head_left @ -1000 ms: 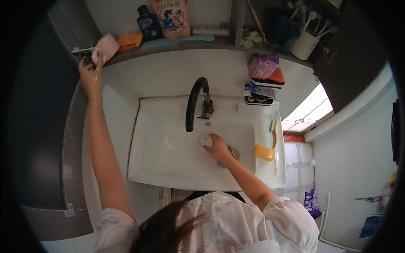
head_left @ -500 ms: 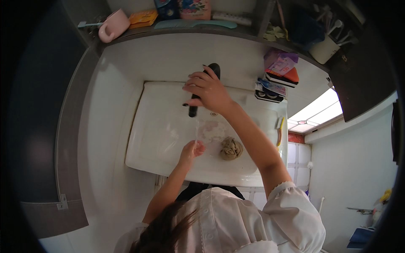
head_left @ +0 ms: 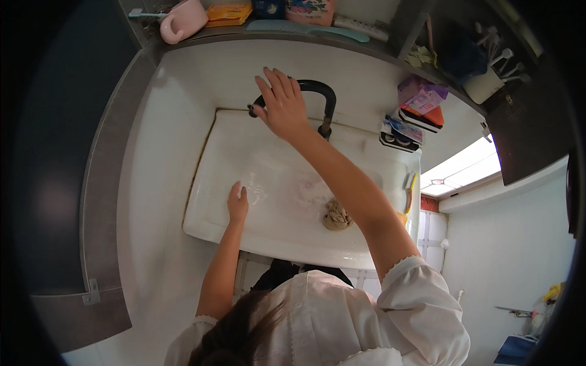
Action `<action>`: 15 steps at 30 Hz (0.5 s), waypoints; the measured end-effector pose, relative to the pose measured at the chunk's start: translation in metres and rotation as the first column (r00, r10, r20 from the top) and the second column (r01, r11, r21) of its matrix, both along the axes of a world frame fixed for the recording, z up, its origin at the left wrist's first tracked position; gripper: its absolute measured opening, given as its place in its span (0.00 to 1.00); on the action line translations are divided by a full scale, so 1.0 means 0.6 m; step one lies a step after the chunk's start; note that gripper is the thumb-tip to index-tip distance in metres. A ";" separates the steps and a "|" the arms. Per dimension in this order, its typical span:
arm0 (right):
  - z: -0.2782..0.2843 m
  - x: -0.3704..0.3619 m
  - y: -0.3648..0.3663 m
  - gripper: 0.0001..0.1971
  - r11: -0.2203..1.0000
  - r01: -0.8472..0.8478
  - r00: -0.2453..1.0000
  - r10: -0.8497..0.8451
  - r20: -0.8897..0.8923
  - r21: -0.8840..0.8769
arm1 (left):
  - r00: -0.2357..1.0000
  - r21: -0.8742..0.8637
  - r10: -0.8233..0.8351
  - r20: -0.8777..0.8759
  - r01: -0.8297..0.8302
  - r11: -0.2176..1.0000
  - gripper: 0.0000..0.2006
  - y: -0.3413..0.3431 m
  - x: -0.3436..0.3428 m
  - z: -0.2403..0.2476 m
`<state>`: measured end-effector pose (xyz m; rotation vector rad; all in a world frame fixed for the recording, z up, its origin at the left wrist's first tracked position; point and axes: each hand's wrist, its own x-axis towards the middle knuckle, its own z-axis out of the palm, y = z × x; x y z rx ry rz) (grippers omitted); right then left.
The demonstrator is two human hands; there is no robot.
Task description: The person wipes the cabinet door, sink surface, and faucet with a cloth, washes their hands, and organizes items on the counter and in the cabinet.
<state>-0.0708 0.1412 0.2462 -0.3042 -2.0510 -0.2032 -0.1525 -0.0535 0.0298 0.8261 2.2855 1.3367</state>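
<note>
A black curved faucet arches over the back of a white sink, its spout turned to the left. My right hand lies across the spout with its fingers stretched out, the thumb close to the spout's tip; whether the palm presses on it is hidden. Over the left part of the basin, my left hand points away from me. Its thumb and fingers stand a little apart and it holds nothing. A crumpled wet-looking brown cloth rests in the basin, right of the middle.
Above the sink runs a shelf with a pink mug, a teal comb and a cup of spoon-like sticks. A purple packet and small boxes sit at the back right corner. A yellow-handled brush lies on the right rim.
The spout has swung left under my right hand, whose fingers have straightened. My left hand has moved left, away from where the water fell. The stream seen earlier no longer shows.
</note>
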 end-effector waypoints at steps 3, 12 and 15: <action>-0.027 0.109 -0.038 0.26 0.971 -0.052 0.985 0.088 0.148 -0.233 | 0.870 -0.100 -0.066 -0.488 0.019 0.995 0.21 -0.019 -0.032 -0.018; -0.320 0.495 -0.068 0.28 0.296 0.782 0.583 -0.657 0.478 -0.549 | 0.829 -0.520 -0.255 -0.499 -0.051 0.852 0.29 -0.017 -0.124 -0.032; -0.313 0.544 -0.006 0.28 0.263 0.840 0.479 -0.770 0.422 -0.474 | 0.763 -0.663 -0.353 -0.542 -0.130 0.737 0.29 0.013 -0.106 -0.029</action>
